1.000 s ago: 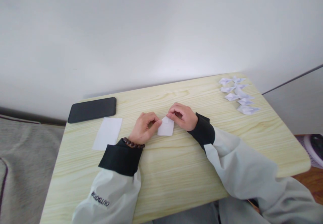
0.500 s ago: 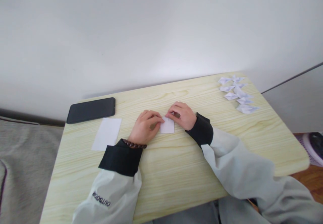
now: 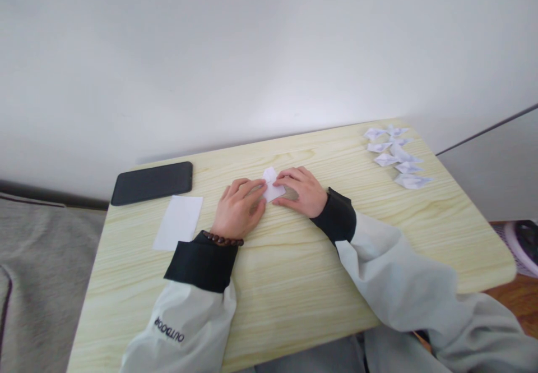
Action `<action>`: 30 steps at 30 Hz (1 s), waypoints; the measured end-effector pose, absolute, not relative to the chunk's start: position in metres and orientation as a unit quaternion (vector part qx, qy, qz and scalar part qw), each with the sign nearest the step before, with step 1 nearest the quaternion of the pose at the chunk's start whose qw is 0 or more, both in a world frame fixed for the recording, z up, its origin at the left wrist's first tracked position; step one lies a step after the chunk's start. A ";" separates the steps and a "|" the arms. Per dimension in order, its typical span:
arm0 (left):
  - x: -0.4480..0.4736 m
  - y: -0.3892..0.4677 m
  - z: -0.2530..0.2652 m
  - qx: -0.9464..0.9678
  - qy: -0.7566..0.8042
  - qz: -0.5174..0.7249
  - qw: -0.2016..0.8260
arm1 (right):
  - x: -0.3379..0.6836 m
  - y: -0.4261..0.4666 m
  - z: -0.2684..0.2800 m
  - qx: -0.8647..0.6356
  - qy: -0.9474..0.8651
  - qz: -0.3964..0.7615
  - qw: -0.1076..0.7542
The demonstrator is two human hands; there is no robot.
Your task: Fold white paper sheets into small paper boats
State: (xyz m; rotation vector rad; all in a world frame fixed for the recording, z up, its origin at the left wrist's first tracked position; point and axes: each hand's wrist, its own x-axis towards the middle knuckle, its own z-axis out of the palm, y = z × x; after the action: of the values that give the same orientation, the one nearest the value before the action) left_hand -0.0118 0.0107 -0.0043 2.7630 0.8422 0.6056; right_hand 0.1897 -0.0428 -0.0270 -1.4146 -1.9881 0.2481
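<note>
A small folded piece of white paper [image 3: 273,190] lies on the table between my hands, with a pointed flap at its far end. My left hand [image 3: 239,207] grips its left edge with thumb and fingertips. On the opposite side, my right hand [image 3: 303,191] has its fingers and thumb on the paper's right edge. The fingertips cover part of both edges. To the left of my left hand rests a flat white paper sheet [image 3: 178,222].
A black phone [image 3: 152,183] lies at the table's back left. Several folded white paper figures [image 3: 395,157] are grouped at the back right. The wooden table [image 3: 294,283] stands against a white wall [image 3: 269,53]. A grey cloth surface [image 3: 46,283] is on the left.
The folded paper has been turned from a squared position to a slanted one, and a pointed flap now shows at its far end. Both hands have shifted slightly with it.
</note>
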 end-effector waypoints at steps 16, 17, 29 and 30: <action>-0.007 0.008 -0.004 0.909 0.306 0.267 0.097 | 0.190 -0.042 -0.022 -0.511 -0.766 0.100 0.378; -0.006 0.008 -0.004 0.908 0.309 0.267 0.096 | 0.190 -0.043 -0.023 -0.508 -0.769 0.098 0.375; -0.008 0.004 -0.007 0.926 0.255 0.262 0.090 | 0.187 -0.042 -0.025 -0.602 -0.717 0.088 0.339; -0.009 0.003 -0.007 0.928 0.252 0.261 0.080 | 0.187 -0.042 -0.025 -0.604 -0.715 0.091 0.339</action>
State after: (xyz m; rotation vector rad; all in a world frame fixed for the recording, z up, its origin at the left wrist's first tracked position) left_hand -0.0088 0.0034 -0.0070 2.7756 0.7547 0.7817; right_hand 0.1869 -0.0415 -0.0248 -1.5732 -1.8630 0.2357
